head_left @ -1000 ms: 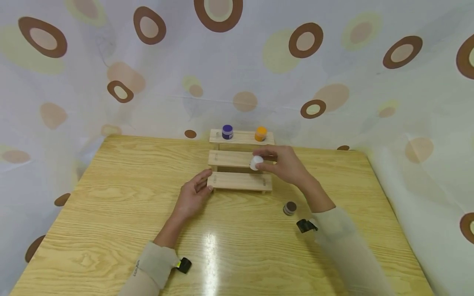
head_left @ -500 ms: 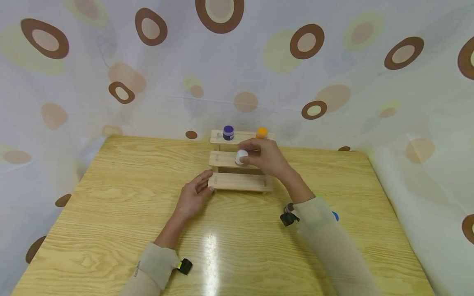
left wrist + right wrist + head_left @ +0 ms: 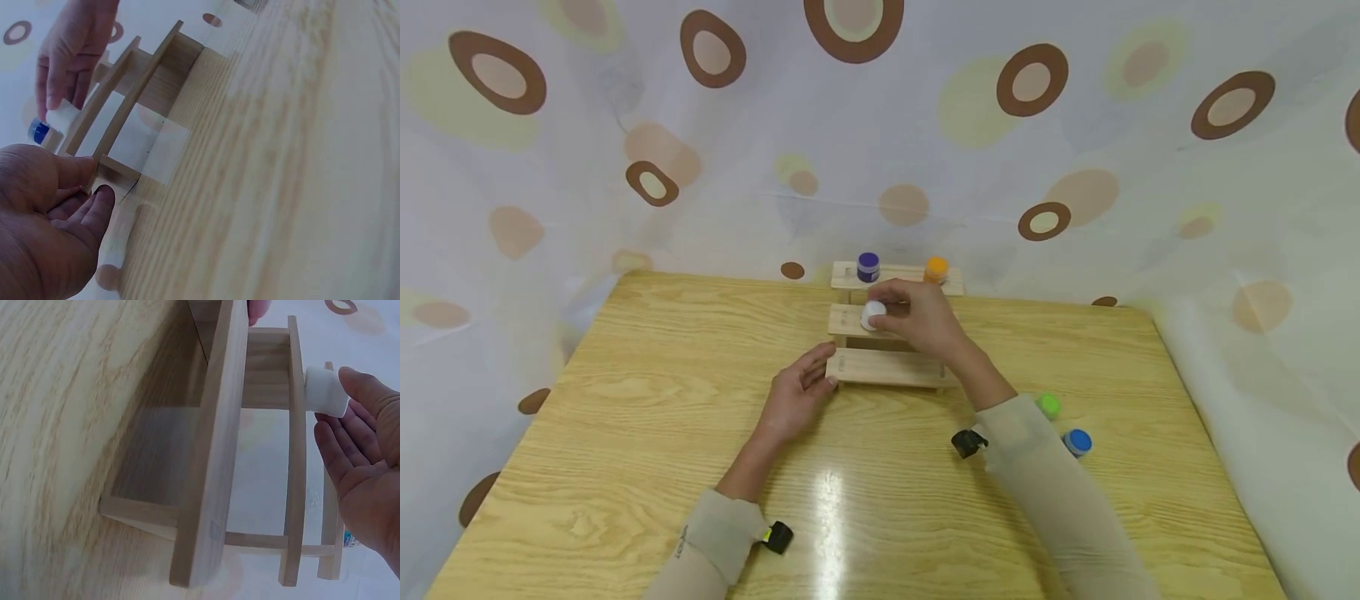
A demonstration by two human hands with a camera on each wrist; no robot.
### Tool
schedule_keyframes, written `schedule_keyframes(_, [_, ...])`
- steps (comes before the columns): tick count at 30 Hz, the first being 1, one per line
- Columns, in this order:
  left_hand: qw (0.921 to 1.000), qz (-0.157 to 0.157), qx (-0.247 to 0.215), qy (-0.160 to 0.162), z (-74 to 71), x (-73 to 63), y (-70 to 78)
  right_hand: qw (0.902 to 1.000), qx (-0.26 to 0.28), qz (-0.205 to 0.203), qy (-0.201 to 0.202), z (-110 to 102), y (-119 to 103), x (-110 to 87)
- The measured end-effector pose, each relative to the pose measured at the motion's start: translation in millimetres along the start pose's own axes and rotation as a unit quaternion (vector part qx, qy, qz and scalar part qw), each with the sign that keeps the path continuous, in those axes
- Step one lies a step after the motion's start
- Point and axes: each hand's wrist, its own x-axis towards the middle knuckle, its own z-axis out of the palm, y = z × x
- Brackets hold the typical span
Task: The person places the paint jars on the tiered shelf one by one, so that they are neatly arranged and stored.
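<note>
A three-step wooden stand point(image 3: 891, 368) stands near the back of the table. My right hand point(image 3: 925, 321) pinches a small white jar point(image 3: 872, 316) between thumb and fingers at the left part of the middle step. In the right wrist view the white jar point(image 3: 325, 391) sits right at that step's surface. My left hand point(image 3: 793, 398) holds the left end of the lowest step, thumb and fingers at its edge, as the left wrist view also shows. On the top step are a dark purple jar point(image 3: 868, 267) at left and an orange jar point(image 3: 936, 269) at right.
A green-lidded jar point(image 3: 1048, 406) and a blue jar point(image 3: 1078, 442) stand on the wooden table point(image 3: 625, 400) beside the right sleeve point(image 3: 1045, 475). Patterned sheeting point(image 3: 737, 167) rises behind the table and along its sides.
My right hand has carried the white jar leftward along the middle step. Its sleeve now hides the brown jar and leaves the green and blue jars showing. My left hand stays at the stand.
</note>
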Motion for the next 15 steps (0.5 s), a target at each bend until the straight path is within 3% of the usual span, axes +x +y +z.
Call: schedule_keyframes(15, [1.0000, 0.002, 0.002, -0.003, 0.9, 0.9, -0.9, 0.9996, 0.023, 0.013, -0.010, 5.3, 12.8, -7.3])
